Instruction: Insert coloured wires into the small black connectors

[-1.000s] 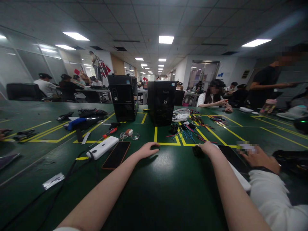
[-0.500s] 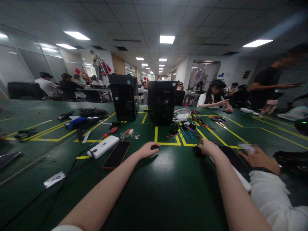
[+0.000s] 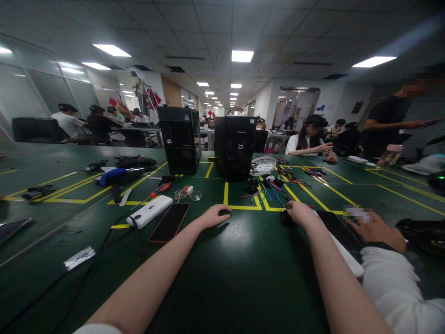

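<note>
My left hand [image 3: 215, 217] rests on the green table with thumb and fingers apart, holding nothing. Close to its wrist lies a dark phone with an orange edge [image 3: 169, 223]. My right hand [image 3: 299, 212] is closed at a small black part [image 3: 286, 218] on the table; the fingertips are partly hidden behind the hand and wires. Just beyond it spread loose coloured wires [image 3: 273, 192] with black connectors [image 3: 251, 186]. A second dark phone [image 3: 339, 228] and a white slab-like device [image 3: 347, 260] lie to the right of my right forearm.
Two black computer towers [image 3: 179, 141] [image 3: 233, 148] stand ahead. A white basket [image 3: 263, 165] is beside them. Leftward lie a white power bank [image 3: 150, 211], glasses [image 3: 194, 195], a red screwdriver [image 3: 160, 190] and black cables [image 3: 100, 246]. A co-worker's hand [image 3: 378, 229] is at the right.
The view has shifted very slightly. Both my hands stay in nearly the same places, and the things on the table have not visibly moved.
</note>
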The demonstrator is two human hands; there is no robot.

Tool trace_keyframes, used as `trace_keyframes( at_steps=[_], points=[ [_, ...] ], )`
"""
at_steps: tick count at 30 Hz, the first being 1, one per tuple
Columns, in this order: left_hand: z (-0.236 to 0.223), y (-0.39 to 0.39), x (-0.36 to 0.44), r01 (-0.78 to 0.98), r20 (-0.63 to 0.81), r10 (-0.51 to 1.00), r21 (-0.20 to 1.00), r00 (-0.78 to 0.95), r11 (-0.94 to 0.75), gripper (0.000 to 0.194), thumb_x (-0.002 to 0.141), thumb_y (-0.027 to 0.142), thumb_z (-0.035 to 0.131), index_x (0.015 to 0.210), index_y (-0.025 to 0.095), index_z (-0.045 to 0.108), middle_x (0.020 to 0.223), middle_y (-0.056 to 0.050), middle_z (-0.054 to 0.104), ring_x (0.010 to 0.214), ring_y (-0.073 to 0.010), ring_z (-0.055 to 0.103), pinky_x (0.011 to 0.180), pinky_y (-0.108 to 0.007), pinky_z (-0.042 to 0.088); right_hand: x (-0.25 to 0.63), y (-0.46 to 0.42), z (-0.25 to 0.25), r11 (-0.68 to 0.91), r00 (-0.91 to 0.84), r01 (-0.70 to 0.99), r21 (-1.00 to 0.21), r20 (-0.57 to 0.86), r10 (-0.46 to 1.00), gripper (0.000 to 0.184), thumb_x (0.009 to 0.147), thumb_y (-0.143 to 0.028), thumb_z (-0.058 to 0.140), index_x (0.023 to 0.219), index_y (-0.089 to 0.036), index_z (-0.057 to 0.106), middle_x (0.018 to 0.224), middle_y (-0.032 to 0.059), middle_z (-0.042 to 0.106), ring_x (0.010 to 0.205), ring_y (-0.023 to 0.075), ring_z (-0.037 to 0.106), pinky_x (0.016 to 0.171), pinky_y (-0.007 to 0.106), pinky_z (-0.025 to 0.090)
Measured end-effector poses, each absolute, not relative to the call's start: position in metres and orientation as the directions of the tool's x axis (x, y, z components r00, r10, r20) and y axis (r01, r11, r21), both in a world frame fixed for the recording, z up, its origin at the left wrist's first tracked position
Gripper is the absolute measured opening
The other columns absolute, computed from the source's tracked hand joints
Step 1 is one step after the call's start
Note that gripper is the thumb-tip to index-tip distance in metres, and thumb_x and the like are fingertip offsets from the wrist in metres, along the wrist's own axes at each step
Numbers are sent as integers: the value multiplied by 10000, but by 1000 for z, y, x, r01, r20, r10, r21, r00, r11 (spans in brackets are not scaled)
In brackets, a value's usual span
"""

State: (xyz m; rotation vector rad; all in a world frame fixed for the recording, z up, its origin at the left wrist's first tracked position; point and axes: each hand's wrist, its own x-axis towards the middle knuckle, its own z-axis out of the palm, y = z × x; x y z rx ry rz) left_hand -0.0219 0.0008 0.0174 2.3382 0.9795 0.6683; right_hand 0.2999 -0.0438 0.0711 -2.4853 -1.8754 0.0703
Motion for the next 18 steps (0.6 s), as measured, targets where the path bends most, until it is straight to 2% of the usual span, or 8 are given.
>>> trace_keyframes(
  at_steps=[7,13,18],
  points=[
    [20,-1,-22,503,227,753,622,618,-601,288,798,319,534,1034,178,621,1088,-59,611,1031,-195,534,938,-311,381,293,-45,75,-304,297,951,-59,-106,949,378,737,-155,476,1086,-200,615,882,84,672,834,174,616,728,237,425],
    [24,-4,-22,503,222,750,621,623,-601,282,801,320,529,1029,183,623,1080,-59,614,1024,-198,538,937,-317,383,284,-44,80,-320,304,947,-31,-236,923,285,677,-182,584,949,-169,668,751,104,669,751,204,627,658,267,440],
    [21,-2,-22,501,231,749,618,621,-606,279,804,320,527,1026,181,623,1076,-57,618,1018,-194,544,933,-307,389,289,-45,74,-324,280,936,-136,-269,922,242,719,-192,539,924,-170,667,639,80,653,611,163,618,592,241,440]
  ],
)
